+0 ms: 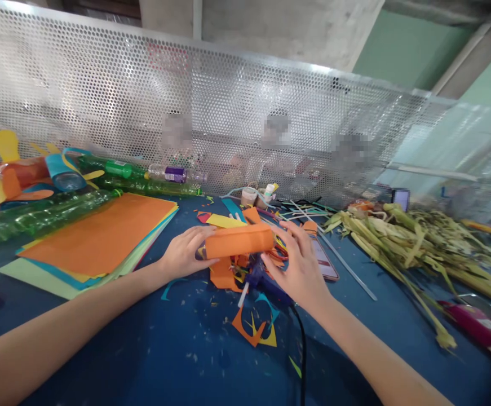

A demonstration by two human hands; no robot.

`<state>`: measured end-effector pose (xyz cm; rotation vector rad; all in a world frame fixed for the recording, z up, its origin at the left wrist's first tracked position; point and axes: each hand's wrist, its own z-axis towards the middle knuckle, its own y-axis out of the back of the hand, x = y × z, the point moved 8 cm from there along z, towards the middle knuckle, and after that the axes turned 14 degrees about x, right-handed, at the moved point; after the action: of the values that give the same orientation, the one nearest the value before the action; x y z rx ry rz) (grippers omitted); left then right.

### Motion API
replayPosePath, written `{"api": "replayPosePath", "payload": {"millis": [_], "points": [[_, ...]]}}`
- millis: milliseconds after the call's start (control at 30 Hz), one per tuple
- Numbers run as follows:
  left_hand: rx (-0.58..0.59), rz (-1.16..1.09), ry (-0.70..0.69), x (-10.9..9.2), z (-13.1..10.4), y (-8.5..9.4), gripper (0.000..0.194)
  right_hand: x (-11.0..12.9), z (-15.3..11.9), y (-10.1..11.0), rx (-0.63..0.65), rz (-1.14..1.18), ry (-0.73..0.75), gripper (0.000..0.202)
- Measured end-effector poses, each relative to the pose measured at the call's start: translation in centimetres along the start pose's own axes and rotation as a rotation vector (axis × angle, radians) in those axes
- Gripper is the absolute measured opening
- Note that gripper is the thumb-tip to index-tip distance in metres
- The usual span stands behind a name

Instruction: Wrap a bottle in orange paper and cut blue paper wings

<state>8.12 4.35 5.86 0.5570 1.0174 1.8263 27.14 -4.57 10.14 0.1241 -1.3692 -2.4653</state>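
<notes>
An orange-wrapped cylinder [240, 242] lies nearly level in the air above the table, a dark end showing at its left. My left hand [189, 251] is closed around that left end, thumb below and fingers over the top. My right hand [300, 262] is at the other end, its fingers spread and curved; the fingertips are close to the cylinder, and I cannot tell whether they touch it. Beneath lie a blue hot glue gun [268, 285] with a white glue stick and a black cord, and orange paper scraps [224, 276].
A stack of coloured sheets [101, 239] lies at left, with green plastic bottles [51, 211] and paper-decorated bottles [65, 172] behind. At right are a phone [325, 262], dried corn husks [380, 237] and a pink object [477, 324]. A perforated metal screen [237, 101] stands behind the table.
</notes>
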Motion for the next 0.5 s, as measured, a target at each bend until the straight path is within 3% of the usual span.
{"api": "replayPosePath", "payload": {"millis": [267, 500], "points": [[0.001, 0.030, -0.153, -1.2, -0.2, 0.3, 0.054, 0.2, -0.1, -1.7, 0.113, -0.125, 0.095, 0.061], [-0.010, 0.010, -0.179, -1.4, -0.2, 0.5, 0.056, -0.5, -0.2, -2.4, 0.135, -0.055, 0.096, 0.048]]}}
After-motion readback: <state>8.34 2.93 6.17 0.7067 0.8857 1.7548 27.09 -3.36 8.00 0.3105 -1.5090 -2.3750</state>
